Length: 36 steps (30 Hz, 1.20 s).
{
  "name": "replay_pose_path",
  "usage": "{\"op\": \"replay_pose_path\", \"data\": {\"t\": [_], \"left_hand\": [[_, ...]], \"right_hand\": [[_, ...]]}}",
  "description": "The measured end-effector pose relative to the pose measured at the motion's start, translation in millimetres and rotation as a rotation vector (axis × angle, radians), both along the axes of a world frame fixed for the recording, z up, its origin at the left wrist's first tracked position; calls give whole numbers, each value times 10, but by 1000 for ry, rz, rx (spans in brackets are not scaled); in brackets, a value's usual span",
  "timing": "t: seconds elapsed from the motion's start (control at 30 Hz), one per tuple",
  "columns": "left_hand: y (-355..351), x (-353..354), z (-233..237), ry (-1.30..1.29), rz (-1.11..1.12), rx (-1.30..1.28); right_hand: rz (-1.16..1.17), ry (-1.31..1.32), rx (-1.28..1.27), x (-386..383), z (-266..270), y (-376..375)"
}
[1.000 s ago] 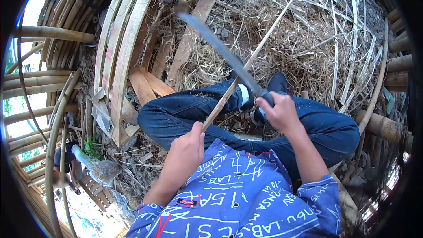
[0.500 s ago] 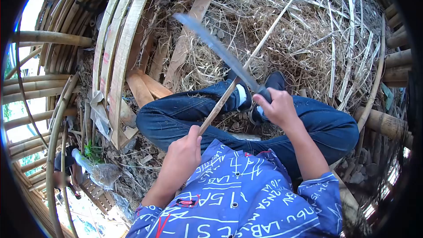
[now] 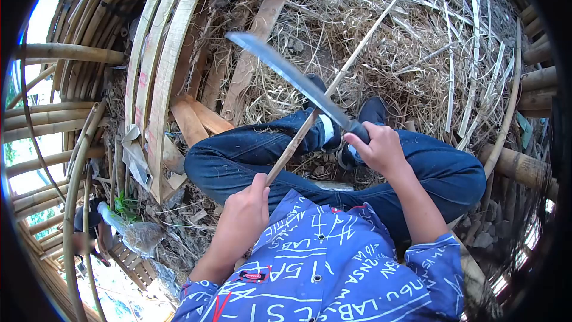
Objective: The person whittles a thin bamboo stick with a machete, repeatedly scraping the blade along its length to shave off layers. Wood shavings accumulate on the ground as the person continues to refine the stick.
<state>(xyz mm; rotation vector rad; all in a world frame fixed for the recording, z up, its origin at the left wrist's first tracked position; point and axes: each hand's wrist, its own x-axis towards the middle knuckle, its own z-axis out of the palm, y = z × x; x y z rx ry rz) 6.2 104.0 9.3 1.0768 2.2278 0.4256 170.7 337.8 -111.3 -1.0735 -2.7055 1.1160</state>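
Observation:
My left hand [image 3: 245, 213] grips the near end of a long thin bamboo strip [image 3: 351, 59], which runs up and to the right over my crossed legs in blue jeans [image 3: 250, 155]. A long knife [image 3: 286, 71] is held by its handle in my right hand [image 3: 378, 149]. Its blade points up and to the left and lies across the strip near my knees. My blue printed sleeves fill the bottom of the view.
Dry bamboo shavings and thin slats [image 3: 429, 42] cover the ground ahead. A curved frame of bamboo slats [image 3: 161, 77] leans at the left, with loose boards [image 3: 199, 116] beside it. Thick bamboo poles [image 3: 518, 167] lie at the right and along the left edge.
The knife blade has dropped a little lower and its tip has swung slightly left. My left hand has slid down and back along the strip. My right hand stays in place.

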Motion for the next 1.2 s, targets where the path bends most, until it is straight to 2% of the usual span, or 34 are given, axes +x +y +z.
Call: {"op": "replay_pose_path", "data": {"t": [0.1, 0.17, 0.23, 0.37, 0.43, 0.47, 0.57, 0.63, 0.7, 0.83, 0.93, 1.03, 1.1, 1.2], "left_hand": [[-47, -12, 10, -10, 0, -23], [-90, 10, 27, -13, -5, -40], [-84, 20, 48, -9, 10, -44], [-56, -3, 72, -2, 10, -56], [-51, -23, 51, 8, -1, -61], [-55, -21, 48, 6, 8, -49], [-73, 3, 69, -5, 14, -55], [-88, 23, 64, -10, 17, -57], [-114, 49, 14, -7, 12, -56], [-85, -6, 83, 27, 15, -76], [-90, -17, 84, 26, 4, -69], [-133, 4, 74, 12, 7, -77], [-152, 17, 74, -3, 4, -86], [-169, 53, 57, -5, 21, -63]], "right_hand": [[-13, -20, 45, -1, -44, 133], [-189, -64, 26, -18, -146, 309], [-246, -2, 17, -37, -230, 424], [-238, 6, -126, -30, -125, 190], [-88, 41, -57, -3, -74, 6], [-21, -24, -41, 9, -84, -3], [-95, -8, -48, -14, -168, 128], [-249, -7, -158, -57, -279, 338], [-297, -27, -132, -81, -417, 505], [-290, 16, -169, -96, -192, 312], [-81, -43, -90, -37, -112, 127], [-121, -57, -57, -16, -246, 240], [-272, -63, -50, -46, -400, 442], [-310, -52, -2, -68, -453, 658]]}}
